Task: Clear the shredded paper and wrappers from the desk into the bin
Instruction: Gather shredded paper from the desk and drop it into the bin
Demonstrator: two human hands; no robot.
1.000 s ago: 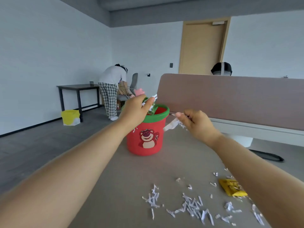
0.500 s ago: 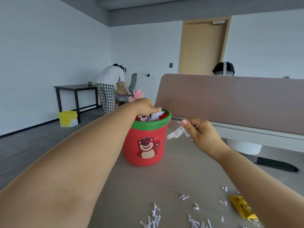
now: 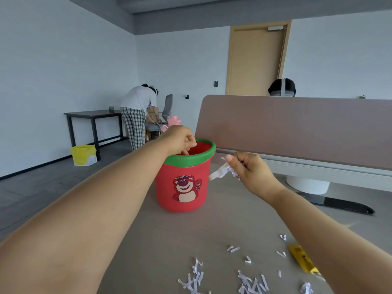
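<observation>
Up front, the left hand (image 3: 180,139) hangs over the mouth of the red bin (image 3: 182,183), its fingers (image 3: 187,148) curled downward and loosely apart, their tips dipping just inside the green rim (image 3: 203,154); nothing shows between them. Just right of the bin, the right hand (image 3: 248,172) is closed around a clump of shredded paper (image 3: 222,171), thumb pressed over the strips, with a long white strip trailing out toward the bin's wall without touching it. Below both hands, on the grey desk (image 3: 169,240), loose paper shreds (image 3: 250,281) lie scattered near the lower edge of the view, well apart from the fingers. A yellow wrapper (image 3: 302,261) lies beside the right forearm, partly hidden by it. Beyond the right hand's fingers a brown divider panel (image 3: 297,128) runs along the desk's far side. Past the left hand's fingers, a person in checked trousers (image 3: 135,117) bends near a dark table (image 3: 93,115), with a yellow bin (image 3: 82,154) on the floor.
</observation>
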